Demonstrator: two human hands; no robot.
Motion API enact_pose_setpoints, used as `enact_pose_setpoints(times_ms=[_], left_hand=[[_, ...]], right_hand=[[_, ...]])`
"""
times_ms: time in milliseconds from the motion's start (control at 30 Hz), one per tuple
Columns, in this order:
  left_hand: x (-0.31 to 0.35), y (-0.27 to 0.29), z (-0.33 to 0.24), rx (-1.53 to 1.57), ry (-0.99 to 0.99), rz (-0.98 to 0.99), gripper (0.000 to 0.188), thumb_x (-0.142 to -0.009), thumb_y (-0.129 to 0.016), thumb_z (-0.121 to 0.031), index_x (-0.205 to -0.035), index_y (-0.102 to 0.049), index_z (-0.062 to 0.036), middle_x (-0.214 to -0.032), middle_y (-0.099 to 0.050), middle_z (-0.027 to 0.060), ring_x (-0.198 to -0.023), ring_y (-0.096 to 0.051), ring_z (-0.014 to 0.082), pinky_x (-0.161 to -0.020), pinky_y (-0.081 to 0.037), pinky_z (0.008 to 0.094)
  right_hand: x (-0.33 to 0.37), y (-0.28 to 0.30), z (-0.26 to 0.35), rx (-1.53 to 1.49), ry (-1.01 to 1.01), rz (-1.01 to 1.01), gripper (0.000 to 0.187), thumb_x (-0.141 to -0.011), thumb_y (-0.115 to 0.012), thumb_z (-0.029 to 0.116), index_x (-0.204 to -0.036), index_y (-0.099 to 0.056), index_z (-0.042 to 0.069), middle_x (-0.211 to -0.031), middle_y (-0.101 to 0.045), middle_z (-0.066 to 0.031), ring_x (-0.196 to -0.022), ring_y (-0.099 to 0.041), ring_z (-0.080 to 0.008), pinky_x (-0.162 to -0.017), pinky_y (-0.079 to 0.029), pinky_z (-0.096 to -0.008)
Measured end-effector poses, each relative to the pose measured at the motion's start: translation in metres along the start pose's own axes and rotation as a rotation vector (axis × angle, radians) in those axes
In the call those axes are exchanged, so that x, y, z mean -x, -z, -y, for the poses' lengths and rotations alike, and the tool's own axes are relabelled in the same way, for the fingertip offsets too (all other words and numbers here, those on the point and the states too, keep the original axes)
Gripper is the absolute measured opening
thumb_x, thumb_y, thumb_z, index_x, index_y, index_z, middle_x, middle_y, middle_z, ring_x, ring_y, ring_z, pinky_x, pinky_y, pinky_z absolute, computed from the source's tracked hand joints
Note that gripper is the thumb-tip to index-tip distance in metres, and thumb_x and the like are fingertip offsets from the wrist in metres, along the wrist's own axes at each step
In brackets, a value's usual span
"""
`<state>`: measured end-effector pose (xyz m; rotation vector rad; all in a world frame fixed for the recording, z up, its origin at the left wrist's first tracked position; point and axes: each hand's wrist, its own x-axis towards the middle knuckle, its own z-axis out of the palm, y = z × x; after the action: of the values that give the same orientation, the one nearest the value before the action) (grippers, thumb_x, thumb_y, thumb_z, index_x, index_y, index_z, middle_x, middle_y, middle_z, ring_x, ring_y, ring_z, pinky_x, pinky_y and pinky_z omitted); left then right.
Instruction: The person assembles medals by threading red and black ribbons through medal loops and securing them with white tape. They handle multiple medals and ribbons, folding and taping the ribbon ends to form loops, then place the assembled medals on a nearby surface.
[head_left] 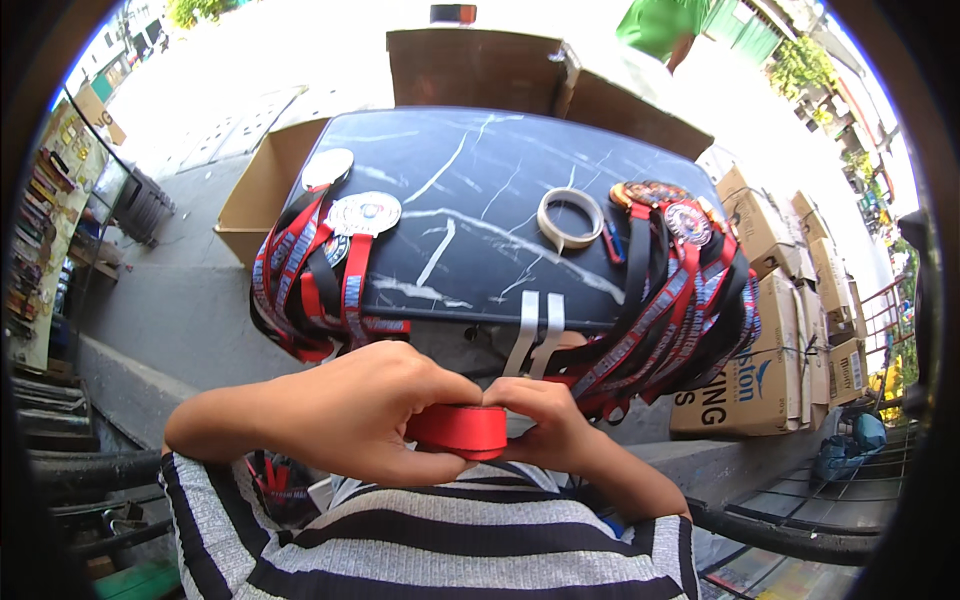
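Close to my body, my left hand (pixel 350 408) is closed around a red ribbon band (pixel 462 430), looped or rolled into a short bundle. From the other side my right hand (pixel 548 420) pinches the same band, its fingertips meeting those of the left. Beyond them, at the table's near edge, hang two white strips (pixel 540 325). Silver medals (pixel 365 214) with red and black printed ribbons (pixel 300 270) drape over the table's left edge. More medals (pixel 688 222), some gold-coloured, lie at the right, their ribbons (pixel 665 320) hanging over the edge.
The dark marbled table (pixel 450 170) carries a roll of tape (pixel 570 220) and a blue-and-red pen-like object (pixel 613 242). Cardboard boxes (pixel 475 70) stand behind it, with stacked cartons (pixel 760 370) at the right. A person in green (pixel 660 30) is at the far side.
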<state>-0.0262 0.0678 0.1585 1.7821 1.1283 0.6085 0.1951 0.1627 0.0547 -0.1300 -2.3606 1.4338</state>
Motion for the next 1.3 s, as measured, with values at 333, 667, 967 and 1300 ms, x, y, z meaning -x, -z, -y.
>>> enact_pose_setpoints(times_ms=[333,667,967,1300], left_hand=[[0.021,-0.029,0.034,-0.133,0.0,-0.021,0.04,-0.068,-0.079,-0.006,-0.103,-0.063,0.0017,-0.091,-0.064,0.0133,-0.082,-0.065,0.0305,-0.071,-0.052,0.0385],[0.019,-0.057,0.064,0.026,-0.04,-0.151,0.041,-0.068,-0.081,-0.004,-0.103,-0.061,0.0042,-0.087,-0.064,0.0144,-0.075,-0.066,0.0274,-0.065,-0.054,0.0347],[0.019,-0.05,0.099,0.158,-0.013,-0.133,0.058,-0.07,-0.083,0.001,-0.109,-0.04,0.0004,-0.089,-0.06,0.0144,-0.074,-0.065,0.0279,-0.062,-0.053,0.0354],[0.021,-0.054,0.125,0.028,-0.108,-0.214,0.04,-0.07,-0.079,-0.02,-0.1,-0.061,-0.0015,-0.098,-0.062,0.011,-0.095,-0.065,0.0305,-0.099,-0.052,0.0445]], right_hand=[[0.026,-0.019,-0.022,0.161,0.059,0.044,0.039,-0.07,-0.077,0.011,-0.105,-0.063,0.001,-0.099,-0.068,-0.0118,-0.092,-0.069,-0.0291,-0.088,-0.058,-0.0383],[-0.001,-0.018,-0.023,-0.103,0.013,0.066,0.045,-0.07,-0.08,0.019,-0.108,-0.061,0.004,-0.096,-0.065,-0.01,-0.091,-0.066,-0.0295,-0.077,-0.054,-0.0372],[-0.027,-0.01,-0.024,0.096,-0.094,0.339,0.035,-0.072,-0.076,0.026,-0.094,-0.058,0.006,-0.082,-0.06,-0.0056,-0.076,-0.064,-0.0248,-0.062,-0.051,-0.0356],[-0.036,-0.002,-0.028,0.124,-0.021,0.352,0.035,-0.076,-0.07,0.038,-0.09,-0.063,0.006,-0.082,-0.062,-0.005,-0.076,-0.066,-0.0218,-0.071,-0.057,-0.036]])
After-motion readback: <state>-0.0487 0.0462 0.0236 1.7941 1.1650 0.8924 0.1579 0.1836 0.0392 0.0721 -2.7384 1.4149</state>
